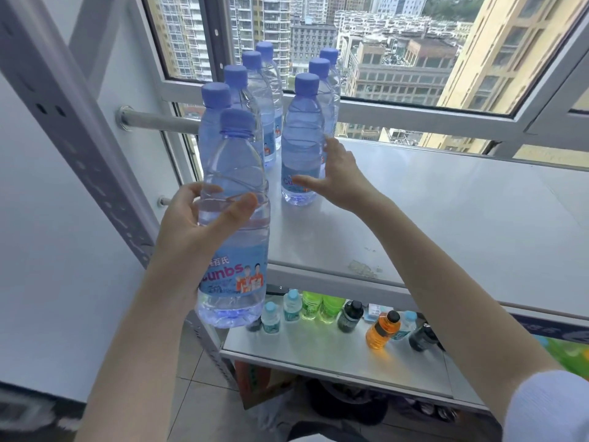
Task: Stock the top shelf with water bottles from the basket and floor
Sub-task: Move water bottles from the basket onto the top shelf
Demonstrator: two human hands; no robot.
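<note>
My left hand [197, 224] grips a clear water bottle [236, 250] with a blue cap and blue label, held upright in front of the top shelf's [446, 212] left front corner. On the shelf stand two rows of the same bottles: several in the left row [255, 90], three in the right row. My right hand [334, 173] is spread beside the nearest bottle of the right row [301, 138]. Its thumb lies across the label and its fingers reach along the bottle's right side. I cannot tell whether it touches.
The top shelf is bare white to the right of the bottles. A window [398, 59] lies right behind it. A grey perforated upright [79, 154] runs down the left. The lower shelf [318, 349] carries several small drink bottles, green, orange and dark. Boxes sit below.
</note>
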